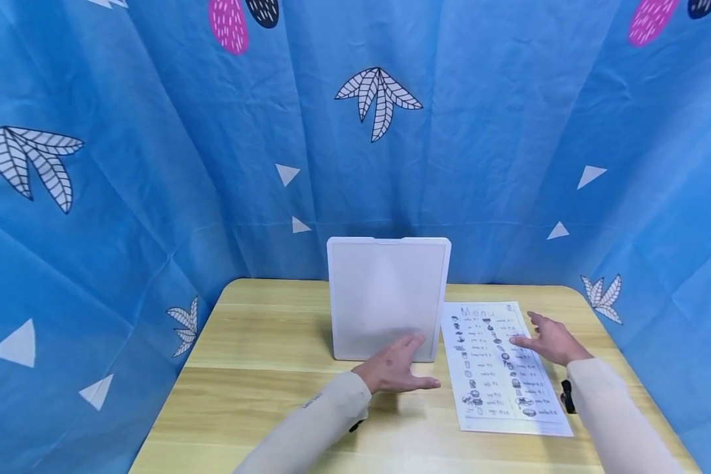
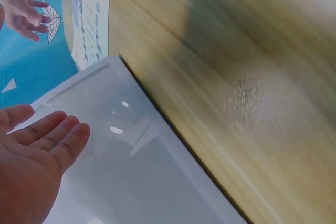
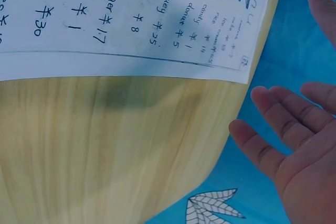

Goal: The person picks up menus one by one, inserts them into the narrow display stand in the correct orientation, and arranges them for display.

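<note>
A white-framed rectangular board (image 1: 385,289) stands upright near the back of the wooden table. In front of its lower right part is my left hand (image 1: 394,365), fingers extended and thumb pointing right, holding nothing. The left wrist view shows these straight fingers (image 2: 71,142) over the board's pale, glossy surface (image 2: 142,182). To the right lies a sheet of paper headed "Menu" (image 1: 494,421), with small drawings, words and prices in columns. My right hand (image 1: 553,339) hovers over the sheet's right edge with its fingers spread and nothing in them.
The light wooden table (image 1: 243,368) has rounded back corners. A blue curtain (image 1: 385,184) with white leaf and triangle prints hangs behind it and along both sides. Dark bands (image 1: 567,397) show at the wrists.
</note>
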Tool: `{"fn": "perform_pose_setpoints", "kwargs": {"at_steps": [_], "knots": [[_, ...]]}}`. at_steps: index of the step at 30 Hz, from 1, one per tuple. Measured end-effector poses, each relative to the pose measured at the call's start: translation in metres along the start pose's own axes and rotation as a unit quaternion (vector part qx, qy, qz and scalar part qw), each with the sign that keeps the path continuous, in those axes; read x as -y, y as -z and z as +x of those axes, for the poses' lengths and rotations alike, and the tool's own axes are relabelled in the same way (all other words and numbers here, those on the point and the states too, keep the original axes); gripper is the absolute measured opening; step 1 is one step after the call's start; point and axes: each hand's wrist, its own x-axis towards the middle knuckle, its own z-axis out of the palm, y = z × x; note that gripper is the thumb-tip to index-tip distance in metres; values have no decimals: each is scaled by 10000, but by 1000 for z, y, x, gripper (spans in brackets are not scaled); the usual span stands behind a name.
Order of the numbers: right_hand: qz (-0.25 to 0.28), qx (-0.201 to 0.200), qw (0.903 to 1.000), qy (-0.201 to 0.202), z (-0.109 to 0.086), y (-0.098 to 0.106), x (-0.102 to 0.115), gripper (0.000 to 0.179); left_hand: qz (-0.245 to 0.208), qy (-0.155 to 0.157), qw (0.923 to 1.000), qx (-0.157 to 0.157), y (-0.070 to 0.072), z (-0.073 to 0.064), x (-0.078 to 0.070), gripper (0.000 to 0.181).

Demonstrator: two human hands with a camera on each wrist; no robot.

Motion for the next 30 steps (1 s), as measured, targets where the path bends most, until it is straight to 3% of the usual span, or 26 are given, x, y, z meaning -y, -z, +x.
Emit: {"fn": "perform_pose_setpoints", "kwargs": {"at_steps": [6,12,23,30], "knots": [[58,-11,10000,-79,-1,-2,-3,108,90,-175,9998,-39,-11,9,-7,99],[282,101,9991,-284,1,-10,-9,112,-205,-292,9992,-170,-23,13,-8,97],[480,229,9969,-587,1,-15,-8,116,-425,-260,9986,-172,-42,19,-13,96],[527,224,9960,-682,0,-18,-12,115,-525,-45,9986,-34,-52,24,-17,96]]}}
